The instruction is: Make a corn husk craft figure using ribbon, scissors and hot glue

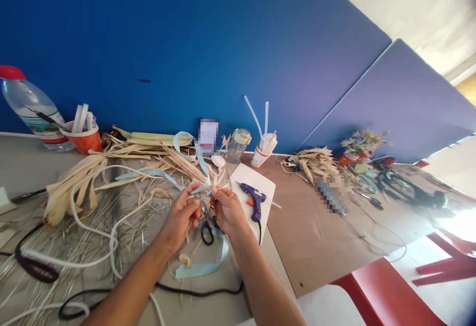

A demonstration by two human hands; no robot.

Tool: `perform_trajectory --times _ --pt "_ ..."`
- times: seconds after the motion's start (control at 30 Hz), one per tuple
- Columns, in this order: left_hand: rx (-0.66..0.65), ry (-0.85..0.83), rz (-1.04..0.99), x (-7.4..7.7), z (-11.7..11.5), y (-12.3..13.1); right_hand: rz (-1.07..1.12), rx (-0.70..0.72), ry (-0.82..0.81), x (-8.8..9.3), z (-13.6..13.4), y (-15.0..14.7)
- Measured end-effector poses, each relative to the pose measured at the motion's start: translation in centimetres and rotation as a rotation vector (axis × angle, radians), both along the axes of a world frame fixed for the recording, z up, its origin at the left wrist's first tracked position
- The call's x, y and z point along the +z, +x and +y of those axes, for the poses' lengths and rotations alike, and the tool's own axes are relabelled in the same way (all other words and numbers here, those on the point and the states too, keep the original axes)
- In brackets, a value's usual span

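My left hand (pixel 181 216) and my right hand (pixel 226 209) meet over the table, fingers pinched together on a light blue ribbon (pixel 203 187) and a small bundle of dried corn husk strips. The ribbon runs up and left across the husks and also loops down below my hands (pixel 208 265). Black-handled scissors (pixel 207 231) lie just beneath my hands. A blue glue gun (pixel 253 200) rests on a white sheet (pixel 256 180) right of my right hand.
Dried husks (pixel 78 182) and white and black cables (pixel 111 237) cover the left of the table. An orange cup (pixel 85 138), a plastic bottle (pixel 29 108), a jar (pixel 238 145) and a cup of glue sticks (pixel 262 150) stand by the blue wall. Red chairs (pixel 386 291) stand at right.
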State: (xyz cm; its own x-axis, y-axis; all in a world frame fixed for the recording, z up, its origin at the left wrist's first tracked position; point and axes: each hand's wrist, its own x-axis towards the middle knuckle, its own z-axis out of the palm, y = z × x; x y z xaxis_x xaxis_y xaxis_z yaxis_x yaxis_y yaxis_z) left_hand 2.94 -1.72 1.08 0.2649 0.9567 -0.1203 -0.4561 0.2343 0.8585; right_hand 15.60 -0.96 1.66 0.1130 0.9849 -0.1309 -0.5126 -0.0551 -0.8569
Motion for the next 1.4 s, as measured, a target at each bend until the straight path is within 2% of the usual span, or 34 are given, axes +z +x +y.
perform_trajectory --times 0.23,0.43,0.57,0.7,0.83,0.9,0.97,1.07,1.13,1.2,1.3,1.4 --pt "-0.291 -0.129 -0.261 0.2 -0.2 -0.4 0.049 0.223 0.115 0.3 0.1 1.3" --pt "-0.403 -0.180 -0.369 -0.5 -0.4 -0.6 0.113 0.408 0.117 -0.1 0.2 1.8" --pt "-0.453 -0.173 -0.369 -0.6 -0.6 -0.3 0.116 0.468 0.120 -0.3 0.1 1.9" --pt "-0.364 -0.150 -0.304 -0.5 -0.6 0.3 0.128 0.431 0.089 -0.4 0.2 1.4" --pt "-0.164 -0.136 -0.197 -0.3 -0.1 0.4 0.083 0.247 0.101 -0.1 0.0 0.5" --pt "-0.055 -0.107 -0.097 -0.4 0.2 0.4 -0.033 0.110 0.120 0.4 -0.4 0.0" --pt "0.017 -0.051 0.011 -0.7 0.3 0.5 -0.244 -0.011 0.103 0.9 -0.8 -0.4" --pt "0.047 0.040 0.108 -1.5 0.2 0.8 -0.563 -0.159 0.033 1.6 -1.1 -1.0" --pt "0.026 0.081 0.142 -1.8 0.1 1.0 -0.647 -0.235 0.015 1.7 -1.1 -1.0" --pt "-0.005 0.098 0.165 -1.7 -0.1 1.0 -0.599 -0.236 0.015 1.4 -0.8 -0.9" --pt "-0.032 0.071 0.159 -0.9 -0.2 0.8 -0.356 -0.090 0.013 0.6 -0.2 -0.3" --pt "-0.102 0.020 0.057 -0.2 -0.3 0.4 -0.133 0.020 -0.010 0.0 0.3 0.5"
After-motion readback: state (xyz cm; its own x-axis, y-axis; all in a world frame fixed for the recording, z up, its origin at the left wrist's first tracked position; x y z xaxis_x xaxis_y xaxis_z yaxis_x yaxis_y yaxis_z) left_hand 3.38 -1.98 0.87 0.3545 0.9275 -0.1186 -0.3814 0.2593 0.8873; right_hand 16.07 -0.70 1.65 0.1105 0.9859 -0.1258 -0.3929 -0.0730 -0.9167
